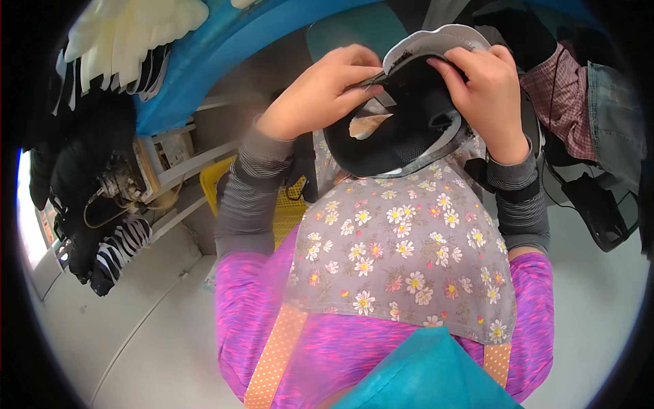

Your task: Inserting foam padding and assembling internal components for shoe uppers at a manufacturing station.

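Both my hands hold up a black mesh piece (371,153), curved like a shoe upper, in front of my apron. A pale grey, wavy-edged band (436,34) runs along its far rim. My left hand (320,88) is closed, thumb and forefinger pinching the rim where the band's left end begins. Something thin and dark shows between those fingers; I cannot make out what it is. My right hand (487,85) pinches the band's right part between thumb and fingers. A beige patch (369,126) shows within the black piece. Its underside is hidden.
A grey flowered apron (402,252) covers my lap. To the left stand a yellow basket (289,211), a metal frame (194,163) and hanging bundles of black and white pieces (122,255). A blue table edge (231,44) curves behind. At right sits another person's checked-sleeved arm (555,99).
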`<act>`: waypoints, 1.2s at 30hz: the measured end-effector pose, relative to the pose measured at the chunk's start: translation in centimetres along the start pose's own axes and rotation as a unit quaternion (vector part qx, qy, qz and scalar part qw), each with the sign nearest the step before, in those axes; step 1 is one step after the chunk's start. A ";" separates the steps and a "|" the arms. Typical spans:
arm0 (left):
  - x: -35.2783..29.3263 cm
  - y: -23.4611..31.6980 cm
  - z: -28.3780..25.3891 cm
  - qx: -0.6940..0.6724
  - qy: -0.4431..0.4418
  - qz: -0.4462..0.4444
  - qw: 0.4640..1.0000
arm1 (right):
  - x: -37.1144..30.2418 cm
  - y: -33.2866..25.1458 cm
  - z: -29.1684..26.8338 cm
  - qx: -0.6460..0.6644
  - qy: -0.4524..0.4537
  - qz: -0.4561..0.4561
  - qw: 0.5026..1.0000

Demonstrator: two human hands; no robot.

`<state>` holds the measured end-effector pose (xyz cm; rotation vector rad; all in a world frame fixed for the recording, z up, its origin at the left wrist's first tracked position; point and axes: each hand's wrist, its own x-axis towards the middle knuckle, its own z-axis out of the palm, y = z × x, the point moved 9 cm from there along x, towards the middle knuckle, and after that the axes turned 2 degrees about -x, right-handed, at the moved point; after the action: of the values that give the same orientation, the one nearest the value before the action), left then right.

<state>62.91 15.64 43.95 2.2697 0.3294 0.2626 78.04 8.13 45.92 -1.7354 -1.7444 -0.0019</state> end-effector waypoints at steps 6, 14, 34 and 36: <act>-0.5 -1.0 1.0 -0.127 -0.028 -0.078 0.988 | 0.5 0.1 0.2 0.018 0.013 0.008 1.000; 1.3 -0.5 0.3 -0.008 -0.022 -0.203 0.979 | 1.3 -0.8 1.2 0.117 -0.073 0.083 0.987; 0.7 -1.8 0.0 -0.204 0.021 -0.199 0.958 | 2.9 -1.2 0.0 0.077 -0.008 0.012 0.997; 0.4 -2.7 0.1 -0.247 0.018 -0.234 0.940 | 3.2 -1.8 0.4 0.058 -0.036 -0.011 0.998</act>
<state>62.92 17.38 41.86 1.6374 0.7222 0.1184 76.59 10.93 47.86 -1.6496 -1.7800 0.1523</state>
